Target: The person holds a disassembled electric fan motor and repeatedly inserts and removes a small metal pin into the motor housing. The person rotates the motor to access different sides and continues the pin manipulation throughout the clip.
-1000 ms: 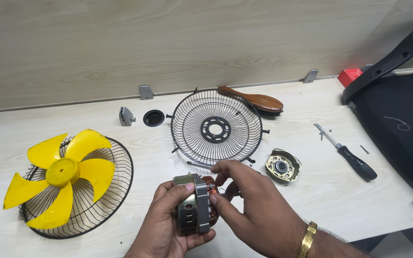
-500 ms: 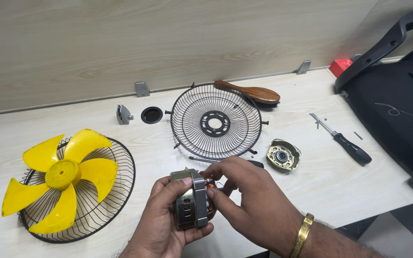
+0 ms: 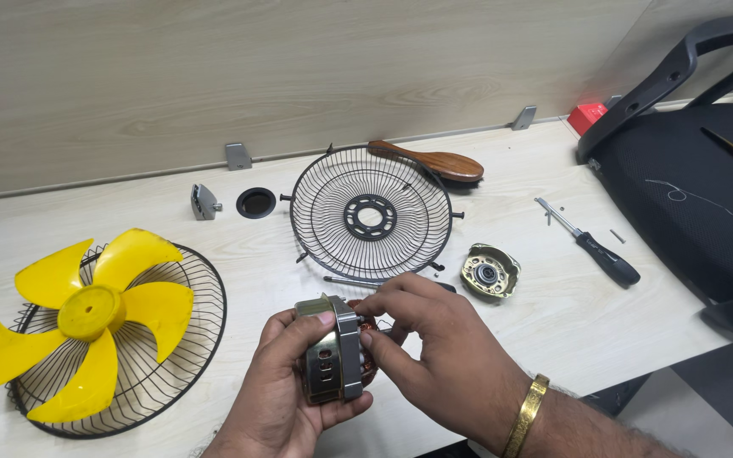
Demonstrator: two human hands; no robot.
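Observation:
My left hand (image 3: 277, 394) grips a small fan motor (image 3: 331, 349), a metal housing with copper windings showing on its right side. The fingertips of my right hand (image 3: 434, 352) pinch at the motor's top right, near its shaft end. Both hands hover just above the pale wooden desk (image 3: 239, 271) at the front centre. A loose motor end cover (image 3: 490, 271) lies on the desk to the right of my hands.
A yellow fan blade (image 3: 86, 318) rests on a black wire grille (image 3: 176, 356) at the left. A second round grille (image 3: 370, 212) lies behind my hands, a wooden-handled brush (image 3: 430, 161) beyond it. A screwdriver (image 3: 595, 250) and a black chair (image 3: 689, 170) are at the right.
The camera has shifted slightly. My hands stay together on the motor, the right fingers still working at its top edge.

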